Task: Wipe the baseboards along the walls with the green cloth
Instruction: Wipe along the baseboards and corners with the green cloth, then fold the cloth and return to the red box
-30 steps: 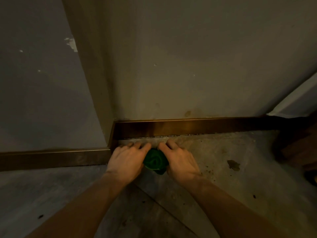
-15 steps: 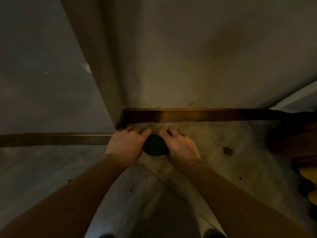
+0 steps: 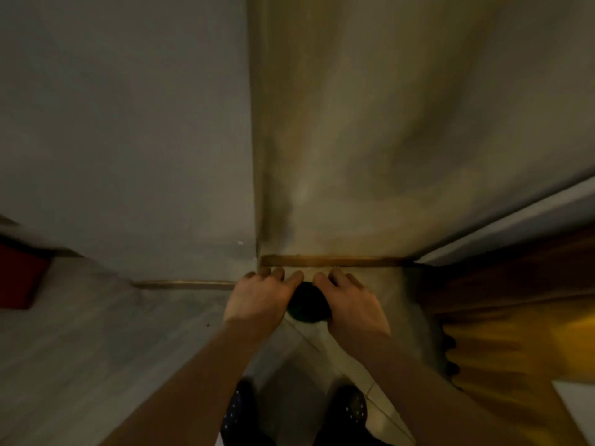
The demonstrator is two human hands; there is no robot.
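The green cloth [image 3: 308, 303] is bunched into a dark ball on the floor, held between both hands. My left hand [image 3: 262, 296] grips its left side and my right hand [image 3: 352, 302] grips its right side, fingers pointing at the wall. Just beyond the fingertips runs a brown baseboard [image 3: 335, 261] along the beige wall. A second baseboard strip [image 3: 183, 284] runs along the grey wall to the left of the outer corner. The frame is blurred and dim.
The wall's outer corner [image 3: 256, 156] rises straight ahead. A dark red object [image 3: 19, 278] lies at the far left. Brown and yellow furniture or fabric [image 3: 515, 317] crowds the right. My two dark shoes [image 3: 238, 410] show at the bottom.
The view has pulled up and back, so the hands and baseboard look smaller and my shoes appear. Both hands stay on the cloth near the corner.
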